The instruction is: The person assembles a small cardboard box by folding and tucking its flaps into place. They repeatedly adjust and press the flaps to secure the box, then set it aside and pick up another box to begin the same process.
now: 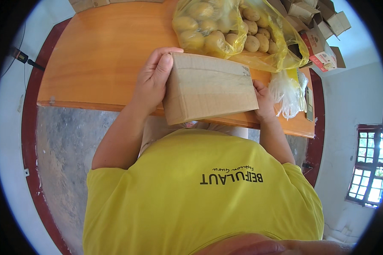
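1. One orange-brown desk (pixel 102 55) spans the upper view; at far left, a small black gadget (pixel 19 54) sits on a cable.
2. The left hand (pixel 154 78) has the box by its upper left corner – thumb on the near side, fingers wrapped round behind, closed as far as the cardboard allows.
3. The box (pixel 212 91), plain brown with a strip of tape, is held tilted over the desk's near edge, before the yellow shirt (pixel 200 204); whether it touches the desk, I cannot tell.
4. Just behind it, a yellow bag (pixel 281 63) holds round tan produce (pixel 252 43).
5. The right hand (pixel 266 100) grips the box's right end; its fingers are partly hidden – how wide they stand, I cannot tell.
6. Clear bags (pixel 285 91) lie beside that hand.
7. Open cartons (pixel 321 49) are heaped beyond, upper right; a barred window (pixel 368 165) is lower.
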The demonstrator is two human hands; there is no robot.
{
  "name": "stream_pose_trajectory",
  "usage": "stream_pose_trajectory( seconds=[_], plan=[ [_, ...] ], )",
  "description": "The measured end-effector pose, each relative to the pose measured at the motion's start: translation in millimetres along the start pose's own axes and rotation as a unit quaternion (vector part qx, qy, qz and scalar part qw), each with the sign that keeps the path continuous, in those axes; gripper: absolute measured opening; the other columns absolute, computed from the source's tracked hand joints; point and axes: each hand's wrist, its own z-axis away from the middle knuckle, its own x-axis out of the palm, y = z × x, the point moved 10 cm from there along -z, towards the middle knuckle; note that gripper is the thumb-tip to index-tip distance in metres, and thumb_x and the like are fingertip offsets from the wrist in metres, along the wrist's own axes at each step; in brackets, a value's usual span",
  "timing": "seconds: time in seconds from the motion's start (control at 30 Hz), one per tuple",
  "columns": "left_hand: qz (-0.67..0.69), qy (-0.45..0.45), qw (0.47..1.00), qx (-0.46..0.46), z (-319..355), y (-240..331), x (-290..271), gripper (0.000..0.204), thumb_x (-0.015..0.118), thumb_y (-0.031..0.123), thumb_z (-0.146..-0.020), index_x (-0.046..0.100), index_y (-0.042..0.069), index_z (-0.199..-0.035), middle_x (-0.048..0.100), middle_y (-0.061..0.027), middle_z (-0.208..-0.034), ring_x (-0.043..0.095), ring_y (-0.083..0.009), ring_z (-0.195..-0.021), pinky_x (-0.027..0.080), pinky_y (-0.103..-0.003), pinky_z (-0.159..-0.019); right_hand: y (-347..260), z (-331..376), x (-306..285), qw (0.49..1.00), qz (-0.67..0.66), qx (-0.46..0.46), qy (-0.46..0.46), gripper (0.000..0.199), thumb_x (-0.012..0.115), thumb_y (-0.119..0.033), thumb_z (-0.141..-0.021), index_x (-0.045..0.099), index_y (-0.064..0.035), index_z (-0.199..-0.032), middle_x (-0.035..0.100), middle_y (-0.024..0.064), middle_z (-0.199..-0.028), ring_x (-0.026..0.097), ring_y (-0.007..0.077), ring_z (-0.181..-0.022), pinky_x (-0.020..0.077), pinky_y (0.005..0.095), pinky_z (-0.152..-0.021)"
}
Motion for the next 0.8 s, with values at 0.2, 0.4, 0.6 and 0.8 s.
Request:
stream_pose_trajectory(
  seconds=[0.2,0.4,0.6,0.8],
  plan=[
    [0.025,-0.049,0.998,-0.002,3.7,7.0,0.2,0.037,0.055,0.025,-0.100,0.054,0.009,-0.133,0.057,-0.0015,-0.115,0.050,-0.0114,-0.107,0.040,-0.029,-0.097,3.4,-0.9,-2.0,1.000,0.004,0.006,-0.017,0.024,0.051,-0.018,-0.102,0.063,0.0011,-0.111,0.067,0.0018,-0.095,0.059,0.0076,-0.084,0.0489,0.0224,-0.075],
    [0.009,-0.121,0.993,0.001,10.7,12.7,6.4,0.059,0.067,0.021,-0.092,0.043,0.010,-0.144,0.050,-0.0054,-0.129,0.045,-0.0181,-0.121,0.036,-0.034,-0.105,-1.8,1.4,-1.9,1.000,-0.001,-0.011,0.013,0.023,0.053,-0.018,-0.101,0.066,0.0011,-0.103,0.066,-0.0005,-0.083,0.056,0.0058,-0.076,0.0469,0.0220,-0.069],
    [0.003,-0.140,0.990,0.019,15.8,18.0,12.9,0.081,0.077,0.025,-0.084,0.033,0.011,-0.150,0.043,-0.0101,-0.139,0.040,-0.0228,-0.131,0.032,-0.038,-0.110,-10.2,4.4,0.0,1.000,0.017,-0.011,0.016,0.024,0.052,-0.019,-0.102,0.066,0.0013,-0.105,0.067,0.0000,-0.086,0.057,0.0058,-0.078,0.0474,0.0220,-0.071],
    [-0.003,-0.154,0.988,0.024,19.3,17.3,15.1,0.093,0.082,0.029,-0.078,0.028,0.012,-0.152,0.040,-0.0116,-0.143,0.037,-0.0241,-0.135,0.031,-0.039,-0.111,-9.6,3.3,2.1,1.000,0.002,-0.019,0.000,0.025,0.052,-0.019,-0.102,0.065,0.0015,-0.104,0.066,-0.0003,-0.086,0.057,0.0056,-0.078,0.0472,0.0219,-0.071]
  ],
)
